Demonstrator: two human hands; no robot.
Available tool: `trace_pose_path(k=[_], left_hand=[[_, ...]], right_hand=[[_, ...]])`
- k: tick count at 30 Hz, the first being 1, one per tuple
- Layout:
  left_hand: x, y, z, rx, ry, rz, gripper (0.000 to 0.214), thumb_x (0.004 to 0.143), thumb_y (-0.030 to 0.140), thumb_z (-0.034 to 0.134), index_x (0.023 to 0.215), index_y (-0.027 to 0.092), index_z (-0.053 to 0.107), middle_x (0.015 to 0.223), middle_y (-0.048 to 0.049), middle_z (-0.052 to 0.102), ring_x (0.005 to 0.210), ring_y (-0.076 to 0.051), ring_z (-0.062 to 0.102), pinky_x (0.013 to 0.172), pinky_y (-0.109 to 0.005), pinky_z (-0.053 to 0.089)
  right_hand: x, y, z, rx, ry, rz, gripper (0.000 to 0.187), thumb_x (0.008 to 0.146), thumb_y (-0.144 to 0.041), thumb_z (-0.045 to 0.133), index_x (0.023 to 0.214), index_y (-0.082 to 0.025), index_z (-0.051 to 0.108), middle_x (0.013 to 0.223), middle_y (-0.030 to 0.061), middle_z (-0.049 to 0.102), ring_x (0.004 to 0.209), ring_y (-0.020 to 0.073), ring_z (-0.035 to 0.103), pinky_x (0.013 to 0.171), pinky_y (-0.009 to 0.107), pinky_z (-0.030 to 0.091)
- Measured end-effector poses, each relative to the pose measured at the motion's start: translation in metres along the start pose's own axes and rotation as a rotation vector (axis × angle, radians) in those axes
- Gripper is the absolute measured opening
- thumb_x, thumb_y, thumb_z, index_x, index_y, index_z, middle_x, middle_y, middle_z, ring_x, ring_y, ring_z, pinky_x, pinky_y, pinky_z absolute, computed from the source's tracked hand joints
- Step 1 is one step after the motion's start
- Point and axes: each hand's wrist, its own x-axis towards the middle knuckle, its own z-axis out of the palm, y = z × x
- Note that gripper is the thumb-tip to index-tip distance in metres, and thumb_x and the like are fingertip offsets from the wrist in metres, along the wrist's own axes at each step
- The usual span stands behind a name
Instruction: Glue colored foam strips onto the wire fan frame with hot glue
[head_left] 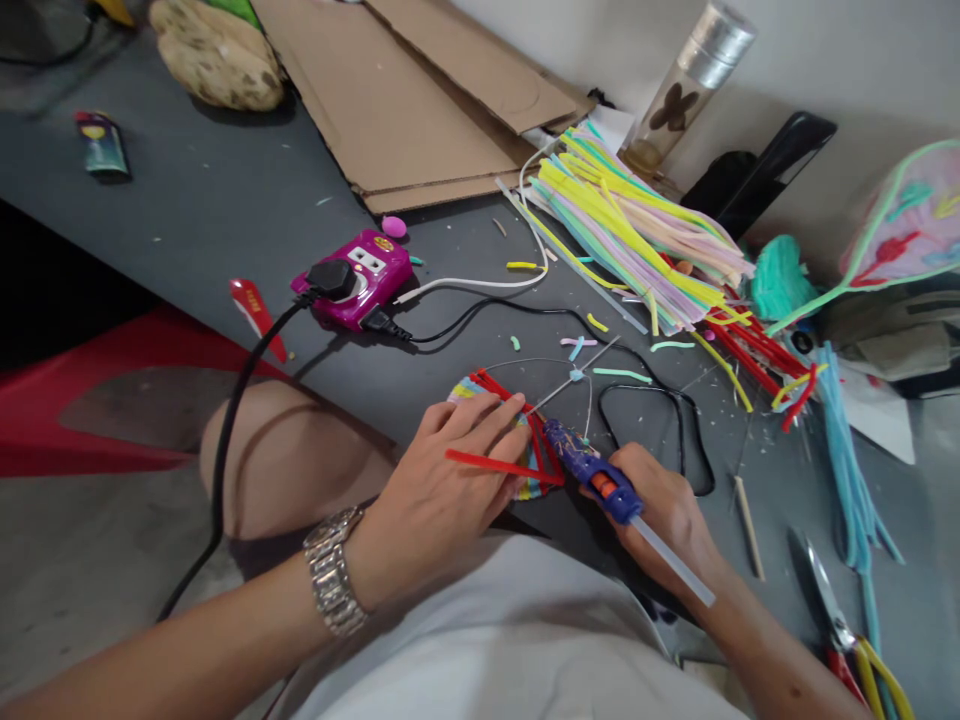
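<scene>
My right hand (664, 510) is wrapped round a blue hot glue gun (589, 465), and a clear glue stick (675, 562) sticks out of its back end. The gun's nozzle lies close to the striped pipe-cleaner piece (534, 484) with red, yellow and blue strands. Across that piece rests my left hand (450, 460), palm down with its fingers stretched out, pressing on it and covering much of it. A loose red pipe cleaner (487, 461) passes over my left fingers. Just beyond stands a thin wire stand (576, 375).
A magenta power socket (360, 278) with black cords sits left of centre. Bundled pipe cleaners (630, 230) lie behind, beside cardboard sheets (420, 110). Scissors (836, 610) and blue pipe cleaners (847, 470) are at the right. A lighter (103, 147) and a red-handled cutter (257, 315) lie left.
</scene>
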Motion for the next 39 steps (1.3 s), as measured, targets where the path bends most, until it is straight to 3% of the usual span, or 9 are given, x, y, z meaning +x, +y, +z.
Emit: trace_pose_path(k=[7, 11, 14, 18, 23, 29, 33, 39], left_hand=[[-0.001, -0.001, 0.002, 0.021, 0.020, 0.007, 0.041, 0.099, 0.024, 0.053, 0.139, 0.013, 0.056, 0.147, -0.0141, 0.061, 0.130, -0.030, 0.056, 0.099, -0.047, 0.043], [-0.001, -0.001, -0.001, 0.004, -0.004, 0.000, 0.040, 0.099, 0.025, 0.054, 0.137, 0.015, 0.058, 0.148, -0.0139, 0.060, 0.131, -0.031, 0.055, 0.100, -0.048, 0.043], [-0.002, 0.001, -0.004, -0.011, 0.010, -0.002, 0.035, 0.100, 0.025, 0.053, 0.133, 0.016, 0.061, 0.148, -0.0142, 0.060, 0.130, -0.032, 0.056, 0.100, -0.050, 0.044], [-0.008, 0.007, -0.005, -0.079, 0.070, 0.031, 0.032, 0.097, 0.030, 0.061, 0.127, 0.019, 0.065, 0.147, -0.0147, 0.061, 0.131, -0.033, 0.055, 0.101, -0.051, 0.044], [-0.009, 0.017, 0.006, -0.170, 0.149, 0.212, 0.023, 0.098, 0.026, 0.064, 0.120, 0.021, 0.069, 0.132, -0.0072, 0.072, 0.121, -0.026, 0.060, 0.094, -0.041, 0.046], [-0.006, 0.015, 0.017, -0.207, 0.261, 0.278, 0.019, 0.097, 0.023, 0.067, 0.115, 0.015, 0.068, 0.112, -0.0062, 0.078, 0.104, -0.021, 0.066, 0.085, -0.036, 0.047], [-0.007, 0.012, 0.020, -0.206, 0.262, 0.280, 0.022, 0.094, 0.021, 0.071, 0.116, 0.016, 0.068, 0.110, -0.0063, 0.079, 0.102, -0.021, 0.067, 0.083, -0.035, 0.046], [-0.006, 0.013, 0.025, -0.232, 0.262, 0.260, 0.012, 0.095, 0.014, 0.067, 0.106, 0.018, 0.068, 0.107, -0.0056, 0.078, 0.100, -0.020, 0.066, 0.083, -0.036, 0.044]], right_hand=[[0.003, -0.004, -0.003, 0.140, -0.008, 0.071, 0.009, 0.099, -0.029, 0.058, 0.102, -0.022, 0.063, 0.083, 0.0035, 0.068, 0.070, 0.0160, 0.066, 0.063, 0.026, 0.051], [-0.004, -0.001, -0.011, 0.256, 0.030, 0.306, 0.019, 0.094, -0.042, 0.066, 0.098, -0.023, 0.067, 0.080, 0.0021, 0.072, 0.069, 0.0178, 0.068, 0.060, 0.027, 0.054], [-0.014, 0.006, -0.023, 0.335, 0.039, 0.472, 0.030, 0.086, -0.052, 0.073, 0.084, -0.022, 0.069, 0.064, 0.0003, 0.066, 0.057, 0.0179, 0.061, 0.050, 0.028, 0.049], [-0.022, 0.009, -0.035, 0.551, -0.002, 0.656, 0.036, 0.085, -0.055, 0.074, 0.084, -0.019, 0.071, 0.055, -0.0011, 0.060, 0.047, 0.0146, 0.053, 0.045, 0.028, 0.045], [0.000, -0.007, -0.023, 0.880, 0.110, 0.586, 0.036, 0.091, -0.053, 0.069, 0.094, -0.017, 0.071, 0.089, 0.0080, 0.075, 0.048, 0.0091, 0.052, 0.049, 0.027, 0.049], [0.030, -0.017, -0.003, 0.890, 0.011, 0.619, 0.043, 0.086, -0.056, 0.070, 0.102, -0.015, 0.072, 0.091, 0.0072, 0.076, 0.047, 0.0077, 0.051, 0.048, 0.024, 0.048], [0.031, -0.014, 0.001, 0.897, 0.005, 0.633, 0.047, 0.086, -0.057, 0.069, 0.109, -0.015, 0.072, 0.101, 0.0089, 0.077, 0.048, 0.0076, 0.053, 0.049, 0.025, 0.050], [0.030, -0.016, -0.001, 0.867, -0.007, 0.632, 0.051, 0.085, -0.055, 0.069, 0.116, -0.015, 0.071, 0.095, 0.0070, 0.075, 0.049, 0.0091, 0.053, 0.049, 0.026, 0.050]])
